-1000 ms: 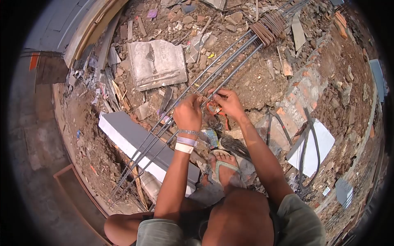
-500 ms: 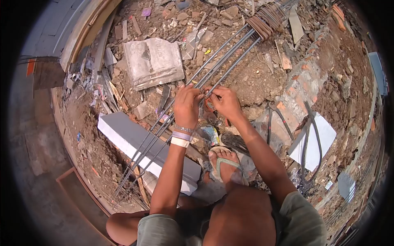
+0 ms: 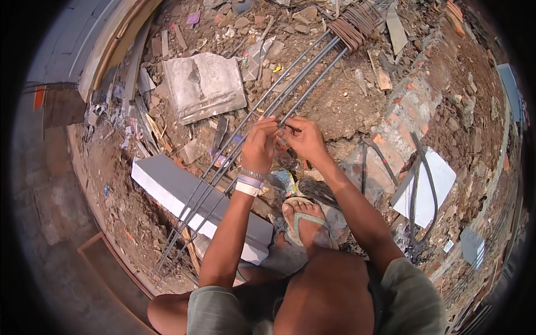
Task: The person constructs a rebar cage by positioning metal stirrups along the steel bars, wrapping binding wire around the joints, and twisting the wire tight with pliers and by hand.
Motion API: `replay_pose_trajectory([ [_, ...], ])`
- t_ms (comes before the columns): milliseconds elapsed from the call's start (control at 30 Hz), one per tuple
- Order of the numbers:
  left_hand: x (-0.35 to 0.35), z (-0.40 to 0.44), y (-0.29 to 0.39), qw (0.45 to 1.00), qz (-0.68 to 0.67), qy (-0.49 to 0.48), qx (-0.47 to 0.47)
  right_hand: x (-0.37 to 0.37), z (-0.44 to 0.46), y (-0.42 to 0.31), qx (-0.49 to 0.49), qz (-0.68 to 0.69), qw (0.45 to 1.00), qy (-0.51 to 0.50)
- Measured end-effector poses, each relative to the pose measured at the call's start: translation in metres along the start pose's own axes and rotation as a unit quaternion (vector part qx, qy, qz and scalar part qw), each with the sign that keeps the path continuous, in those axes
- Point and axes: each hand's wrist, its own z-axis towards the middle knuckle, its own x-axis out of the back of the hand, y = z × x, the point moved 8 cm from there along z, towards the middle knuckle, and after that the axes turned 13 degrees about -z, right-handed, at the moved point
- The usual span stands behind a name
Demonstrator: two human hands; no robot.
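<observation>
Several long steel reinforcing bars run diagonally from upper right to lower left, passing beneath my hands. My left hand lies over the bars, its fingers curled and pinched together. Against its fingertips, at the right-most bar, my right hand is closed in a pinch. Whatever small piece sits between the fingers is hidden. A stack of brown, rusty stirrup rings is gathered around the bars farther up. Right of my right forearm, pincers with dark handles rest on the ground.
A long grey-and-white block lies under the lower bars. Beyond is a broken concrete slab. At right are a white board and a dark bent loop. My sandalled foot stands on rubble. A brick footing runs along the right.
My left hand has shifted right across the bars, bringing its fingertips closer to my right hand. Both hands stay at the same stretch of bar. The view has moved slightly.
</observation>
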Motion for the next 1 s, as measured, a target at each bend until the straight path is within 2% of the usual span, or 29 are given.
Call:
replay_pose_trajectory([
  [67,-0.003,-0.002,0.002,1.000,-0.009,-0.005,-0.007,0.010,0.002,-0.011,0.006,-0.147,0.989,-0.023],
  [167,-0.004,-0.004,0.009,1.000,-0.008,-0.023,-0.019,0.022,0.002,-0.029,0.094,-0.254,0.963,0.008],
  [267,-0.014,-0.007,0.019,0.990,0.044,-0.101,-0.091,0.005,-0.006,-0.028,0.110,-0.395,0.911,-0.054],
  [367,-0.015,-0.008,0.017,0.992,0.028,-0.092,-0.078,0.009,-0.018,-0.048,0.173,-0.443,0.878,-0.055],
  [467,-0.015,-0.009,0.020,0.990,0.031,-0.113,-0.084,0.014,-0.009,-0.059,0.192,-0.461,0.852,-0.158],
  [567,-0.017,-0.012,0.016,0.982,0.056,-0.135,-0.116,0.018,0.006,-0.087,0.241,-0.519,0.787,-0.233],
  [667,-0.021,-0.016,0.010,0.973,0.103,-0.164,-0.124,0.024,0.018,-0.137,0.345,-0.558,0.719,-0.229],
  [733,-0.022,-0.016,0.018,0.961,0.183,-0.160,-0.133,0.004,0.021,-0.151,0.398,-0.529,0.699,-0.270],
  [800,-0.023,-0.014,0.020,0.947,0.218,-0.158,-0.175,-0.032,0.023,-0.145,0.406,-0.608,0.622,-0.279],
  [867,-0.020,-0.027,0.016,0.936,0.212,-0.162,-0.230,-0.057,0.015,-0.156,0.365,-0.710,0.508,-0.323],
  [900,-0.011,-0.003,0.029,0.975,0.133,-0.124,-0.131,-0.065,0.008,-0.162,0.344,-0.751,0.445,-0.347],
  [933,0.000,0.018,0.042,0.996,0.044,-0.068,-0.040,-0.069,0.005,-0.165,0.325,-0.769,0.405,-0.372],
  [967,0.002,0.034,0.040,0.991,-0.077,-0.028,0.103,-0.067,0.005,-0.167,0.312,-0.772,0.397,-0.387],
  [1000,0.002,0.036,0.036,0.989,-0.107,-0.040,0.099,-0.065,0.008,-0.170,0.299,-0.771,0.400,-0.395],
])
